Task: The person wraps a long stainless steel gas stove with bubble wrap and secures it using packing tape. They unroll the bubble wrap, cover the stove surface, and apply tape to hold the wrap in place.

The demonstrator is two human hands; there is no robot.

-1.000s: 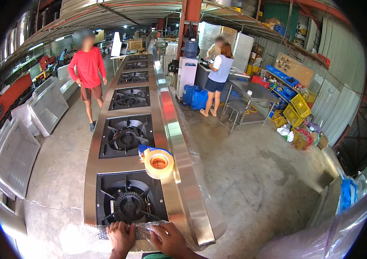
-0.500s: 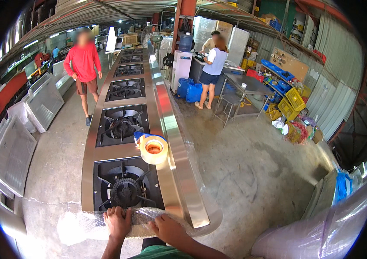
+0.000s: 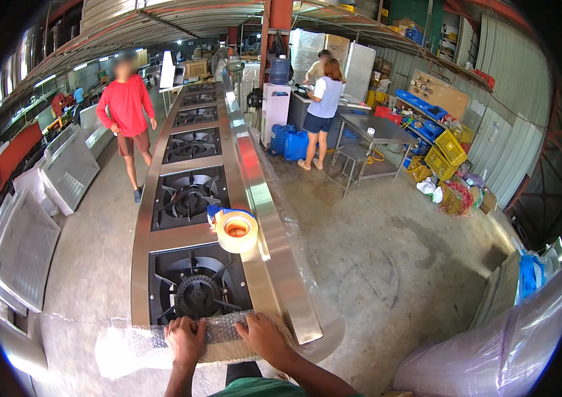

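Note:
A long stainless steel gas range (image 3: 141,278) with a row of black burners runs away from me. Across its near end lies clear bubble wrap (image 3: 228,331), draped over the edge and hanging out to the left. My left hand (image 3: 187,339) is closed on the wrap's upper edge, by the nearest burner (image 3: 198,294). To its right, my right hand (image 3: 264,339) also grips the wrap, fingers bent over the steel edge. Resting on the range top, beyond the nearest burner, is a tape dispenser with a big roll of clear tape (image 3: 237,231).
A person in a red shirt (image 3: 127,109) stands left of the range. Two people are at a counter; one wears a light vest (image 3: 327,99). A steel table (image 3: 377,129) and yellow crates (image 3: 445,157) stand right. A large plastic-wrapped roll (image 3: 492,344) lies near right.
My right hand has moved up and forward onto the range's near edge, lifting the wrap there. The left hand keeps its hold, and the view has shifted slightly.

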